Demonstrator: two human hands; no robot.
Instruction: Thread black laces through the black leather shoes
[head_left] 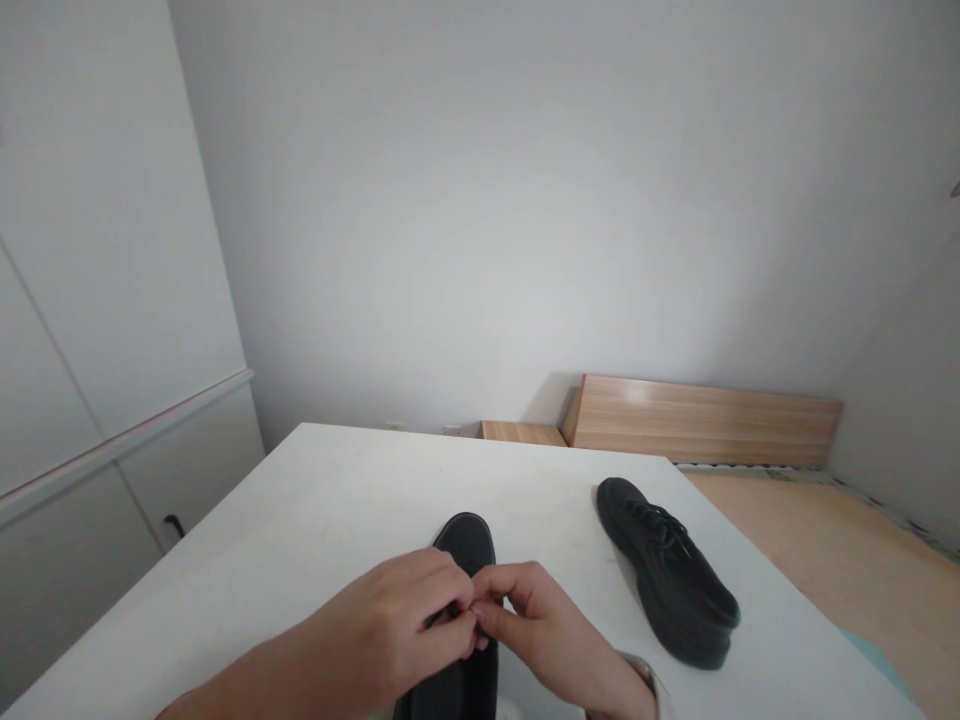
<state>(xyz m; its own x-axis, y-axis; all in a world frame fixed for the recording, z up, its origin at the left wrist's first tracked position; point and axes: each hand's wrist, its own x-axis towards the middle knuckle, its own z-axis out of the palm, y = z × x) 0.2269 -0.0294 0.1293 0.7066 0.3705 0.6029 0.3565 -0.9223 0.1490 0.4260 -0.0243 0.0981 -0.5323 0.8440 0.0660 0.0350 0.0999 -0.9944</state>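
A black shoe (466, 540) lies on the white table (360, 500) right in front of me, toe pointing away. My left hand (409, 625) and my right hand (532, 615) meet over its lacing area, hiding the middle of the shoe. Both sets of fingertips are pinched together and touch each other. Whatever is between them is too small and covered to make out. A second black shoe (667, 575), with its laces threaded, rests on the table to the right of my hands, its toe towards the far edge.
White cabinets (97, 400) with a dark handle (174, 525) line the left side. Beyond the table are a wooden headboard (705, 420), a small wooden surface (521, 432) and a tan bed base (810, 530) on the right. A plain wall (480, 220) stands behind.
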